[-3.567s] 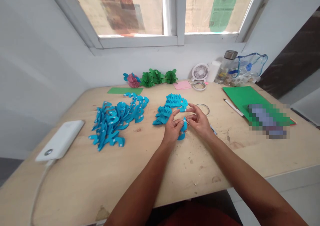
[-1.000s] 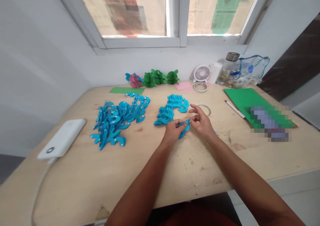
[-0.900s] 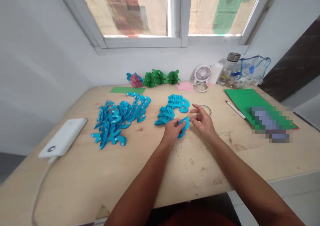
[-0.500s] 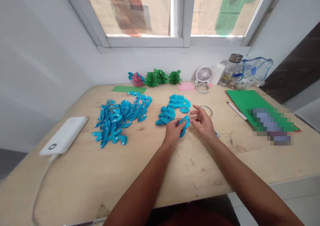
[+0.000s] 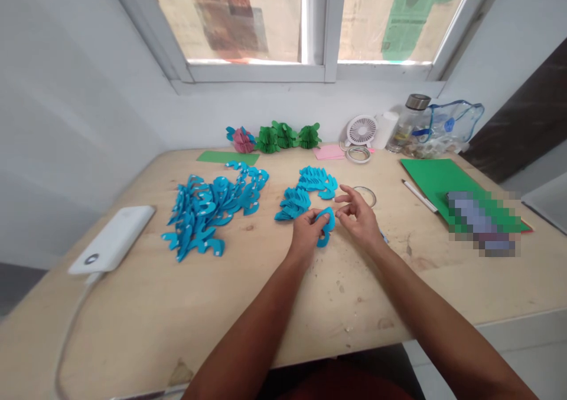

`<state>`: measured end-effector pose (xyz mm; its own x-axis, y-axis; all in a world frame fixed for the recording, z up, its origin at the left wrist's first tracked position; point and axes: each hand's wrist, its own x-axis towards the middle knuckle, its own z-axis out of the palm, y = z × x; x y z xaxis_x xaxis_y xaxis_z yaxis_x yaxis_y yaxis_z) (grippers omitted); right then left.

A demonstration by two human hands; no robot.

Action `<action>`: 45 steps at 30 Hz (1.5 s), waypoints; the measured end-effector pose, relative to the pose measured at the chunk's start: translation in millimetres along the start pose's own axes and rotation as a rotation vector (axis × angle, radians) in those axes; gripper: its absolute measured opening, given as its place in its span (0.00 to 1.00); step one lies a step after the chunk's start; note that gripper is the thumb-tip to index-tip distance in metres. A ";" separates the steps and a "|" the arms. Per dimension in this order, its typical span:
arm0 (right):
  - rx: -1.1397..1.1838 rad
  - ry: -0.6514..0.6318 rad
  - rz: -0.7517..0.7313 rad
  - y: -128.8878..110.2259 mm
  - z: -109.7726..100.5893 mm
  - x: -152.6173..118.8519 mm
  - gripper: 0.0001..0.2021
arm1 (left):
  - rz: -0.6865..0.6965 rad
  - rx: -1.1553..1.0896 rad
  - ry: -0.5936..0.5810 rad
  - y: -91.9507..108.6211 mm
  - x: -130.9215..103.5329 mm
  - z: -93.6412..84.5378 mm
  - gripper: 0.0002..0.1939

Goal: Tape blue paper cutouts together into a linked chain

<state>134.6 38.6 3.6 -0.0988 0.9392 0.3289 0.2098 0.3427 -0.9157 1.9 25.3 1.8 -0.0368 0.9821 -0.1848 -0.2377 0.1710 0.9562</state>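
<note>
My left hand [image 5: 306, 227] pinches a curved blue paper cutout [image 5: 328, 225] between thumb and fingers, over the middle of the table. Just to the right of it is my right hand [image 5: 358, 215], thumb and a fingertip drawn together close to the cutout's edge, the upper fingers lifted. Anything between those fingertips is too small to make out. Behind my left hand sit two bunches of folded blue paper pieces, a nearer one [image 5: 293, 204] and a farther one [image 5: 316, 181]. A large heap of blue cutouts [image 5: 212, 202] with small white patches spreads to the left.
A tape roll [image 5: 367, 196] lies behind my right hand. Left is a white power bank [image 5: 113, 240] with a cable. Green paper [image 5: 427, 178] and a pen [image 5: 420, 196] are at right. Along the wall stand green paper figures [image 5: 283, 137], a small fan [image 5: 362, 131] and a bottle [image 5: 411, 122].
The blue cutout in my left hand has turned and dips a little lower, showing more of its curved outline. My hands have stayed almost in place.
</note>
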 end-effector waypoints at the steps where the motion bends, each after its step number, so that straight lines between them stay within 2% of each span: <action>1: 0.008 0.010 -0.010 -0.1 0.0 0.1 0.28 | 0.001 -0.008 0.026 -0.5 0.6 -0.1 0.13; 6: 0.022 -0.039 -0.035 -2.3 0.7 -0.3 0.26 | -0.009 -0.022 0.127 -0.6 2.3 -0.5 0.12; 10: 0.004 -0.087 -0.045 -5.5 2.3 -1.9 0.26 | 0.000 -0.012 0.130 1.9 0.5 0.3 0.10; 24: -0.051 -0.021 -0.040 -9.0 5.0 -5.0 0.25 | 0.032 -0.102 0.145 -1.9 0.2 2.9 0.14; 35: -0.217 -0.021 -0.076 -14.9 10.4 -10.6 0.26 | 0.146 0.051 0.224 -2.3 -1.1 1.9 0.12; 45: -0.290 -0.049 -0.126 -11.2 13.3 -12.3 0.27 | 0.110 0.037 0.231 0.0 -2.4 2.7 0.10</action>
<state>120.5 22.9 6.7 -0.1872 0.8890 0.4178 0.4603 0.4551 -0.7622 4.6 23.1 2.8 -0.2826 0.9514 -0.1225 -0.1842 0.0715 0.9803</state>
